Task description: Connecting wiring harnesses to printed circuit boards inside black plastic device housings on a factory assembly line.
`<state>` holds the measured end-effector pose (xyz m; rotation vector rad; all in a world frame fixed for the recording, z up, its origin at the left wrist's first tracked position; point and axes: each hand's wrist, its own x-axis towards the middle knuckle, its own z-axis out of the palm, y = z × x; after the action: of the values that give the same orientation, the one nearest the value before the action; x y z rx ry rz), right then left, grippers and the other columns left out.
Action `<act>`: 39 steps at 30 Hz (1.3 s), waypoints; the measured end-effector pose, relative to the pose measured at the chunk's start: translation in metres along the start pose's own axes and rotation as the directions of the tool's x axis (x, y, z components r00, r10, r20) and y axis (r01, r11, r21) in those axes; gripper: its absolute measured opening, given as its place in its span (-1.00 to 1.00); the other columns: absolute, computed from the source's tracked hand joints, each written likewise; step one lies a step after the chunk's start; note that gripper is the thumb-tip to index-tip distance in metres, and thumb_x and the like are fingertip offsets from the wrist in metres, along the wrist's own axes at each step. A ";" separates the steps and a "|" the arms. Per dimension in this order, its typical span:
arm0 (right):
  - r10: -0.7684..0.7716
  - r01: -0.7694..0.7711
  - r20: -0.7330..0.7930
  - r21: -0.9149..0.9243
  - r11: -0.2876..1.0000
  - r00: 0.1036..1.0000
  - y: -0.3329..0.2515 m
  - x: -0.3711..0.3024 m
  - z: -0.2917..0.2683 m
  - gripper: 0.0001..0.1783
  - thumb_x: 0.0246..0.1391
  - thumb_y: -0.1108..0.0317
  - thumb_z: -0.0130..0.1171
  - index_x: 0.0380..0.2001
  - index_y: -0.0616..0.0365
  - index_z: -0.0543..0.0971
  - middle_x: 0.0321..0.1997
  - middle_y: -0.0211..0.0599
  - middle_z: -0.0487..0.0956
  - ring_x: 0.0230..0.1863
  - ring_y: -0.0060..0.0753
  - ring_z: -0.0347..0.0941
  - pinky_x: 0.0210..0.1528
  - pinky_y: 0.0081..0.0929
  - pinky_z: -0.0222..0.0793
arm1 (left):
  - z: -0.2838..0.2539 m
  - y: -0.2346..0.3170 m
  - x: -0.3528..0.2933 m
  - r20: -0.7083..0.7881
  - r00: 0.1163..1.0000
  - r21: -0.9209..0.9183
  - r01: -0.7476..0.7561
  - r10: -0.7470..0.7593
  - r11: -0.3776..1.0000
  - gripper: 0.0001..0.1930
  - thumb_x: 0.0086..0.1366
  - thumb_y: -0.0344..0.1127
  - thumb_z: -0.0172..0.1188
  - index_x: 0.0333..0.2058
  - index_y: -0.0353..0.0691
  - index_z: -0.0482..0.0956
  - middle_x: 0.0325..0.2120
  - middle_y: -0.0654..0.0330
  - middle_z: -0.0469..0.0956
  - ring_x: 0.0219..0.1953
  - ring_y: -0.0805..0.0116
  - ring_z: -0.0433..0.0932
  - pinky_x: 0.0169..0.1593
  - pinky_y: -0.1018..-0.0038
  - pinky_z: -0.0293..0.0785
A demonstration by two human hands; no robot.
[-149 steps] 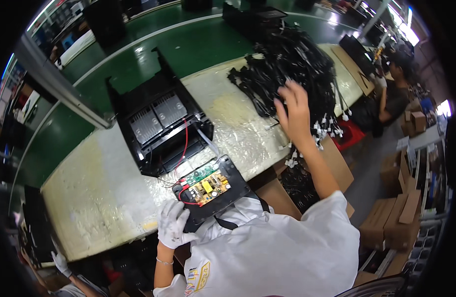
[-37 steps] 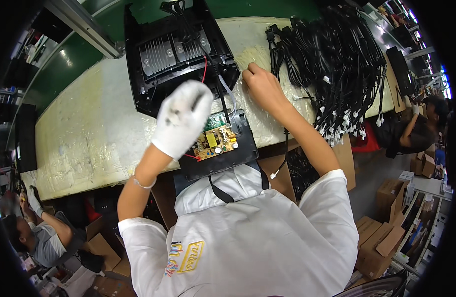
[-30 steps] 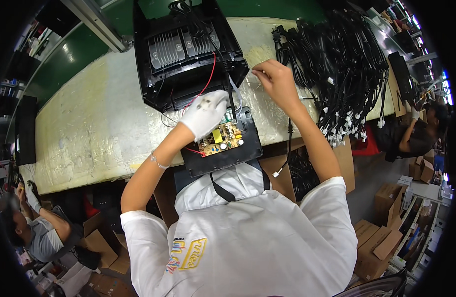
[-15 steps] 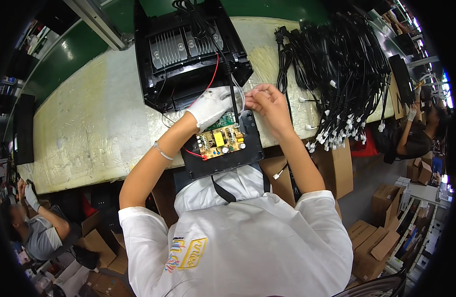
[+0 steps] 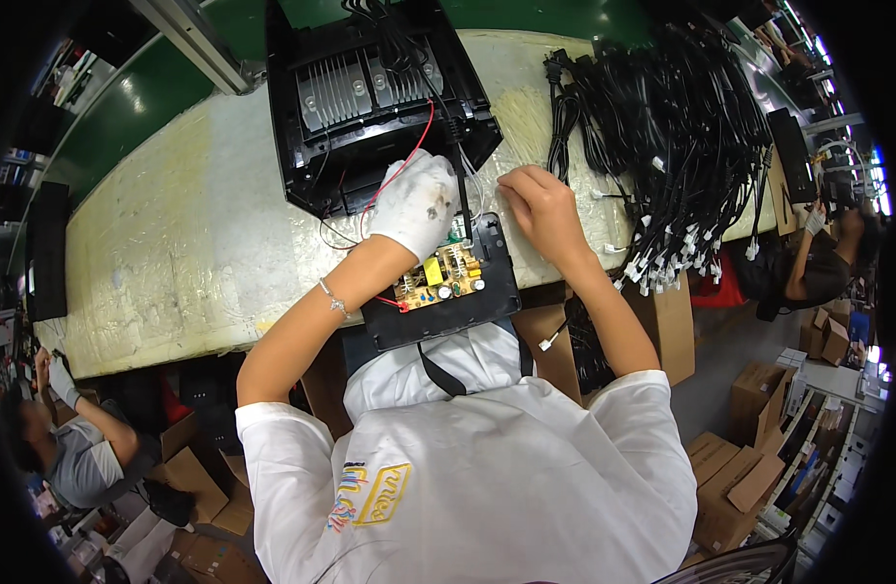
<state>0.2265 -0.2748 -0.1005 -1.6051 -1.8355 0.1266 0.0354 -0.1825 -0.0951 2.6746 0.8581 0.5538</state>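
My left hand [image 5: 421, 202], in a stained white glove, is curled over the top of a circuit board. A red wire [image 5: 400, 175] runs over the glove. What its fingers grip is hidden. My bare right hand [image 5: 545, 204] is closed with fingers bent inward, just right of thin whitish wires [image 5: 475, 185]; anything inside it is too small to see. The tan circuit board [image 5: 436, 277], with a yellow component, sits on a black panel [image 5: 399, 336] at the table's front edge. Beyond it stands a black housing [image 5: 302, 165] with a finned metal heat sink [image 5: 336, 100].
A big heap of black cables [image 5: 662, 146] with white connectors covers the right of the table [image 5: 166, 234]. Pale cable ties [image 5: 526, 117] lie beside it. Cardboard boxes [image 5: 662, 331] stand below the edge. People work at far left and far right.
My left hand has turned over and now covers more of the board's upper part. My right hand has drawn away to the right, apart from the whitish wires.
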 end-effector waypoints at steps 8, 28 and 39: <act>-0.170 0.171 -0.017 0.035 0.985 0.985 -0.009 0.009 -0.007 -0.84 -0.10 0.62 0.23 -0.38 0.25 0.54 -0.20 -0.17 0.60 -0.17 -0.11 0.56 -0.16 -0.33 0.51 | -0.007 -0.007 -0.005 -0.038 0.987 -0.415 0.129 -0.159 0.901 -0.85 0.14 -0.31 0.14 -0.42 -0.29 0.55 -0.37 0.09 0.56 -0.21 0.11 0.54 -0.05 0.30 0.44; -0.110 0.121 -0.160 0.064 0.991 0.981 -0.034 0.008 0.010 -0.77 -0.17 0.60 0.28 -0.35 0.28 0.54 -0.26 -0.17 0.56 -0.19 -0.11 0.46 -0.16 -0.33 0.39 | -0.023 0.010 0.001 -0.196 0.981 -0.574 -0.106 -0.010 0.812 -0.92 0.19 -0.46 0.24 -0.33 -0.25 0.55 -0.35 0.15 0.53 -0.31 0.22 0.57 -0.22 0.43 0.51; 0.008 0.035 -0.146 0.284 0.958 0.989 -0.022 0.009 -0.001 -0.85 -0.12 0.60 0.28 -0.40 0.25 0.58 -0.36 -0.23 0.55 -0.29 -0.24 0.47 -0.24 -0.44 0.36 | -0.033 0.005 -0.011 -0.174 0.935 -0.165 -0.336 0.308 0.927 -0.64 0.11 -0.44 0.16 -0.06 -0.12 0.52 -0.25 0.22 0.54 -0.26 0.23 0.55 -0.23 0.39 0.54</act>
<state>0.2081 -0.2722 -0.0854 -1.3631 -1.6326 0.2504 0.0148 -0.1881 -0.0672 2.6320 0.3688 0.8687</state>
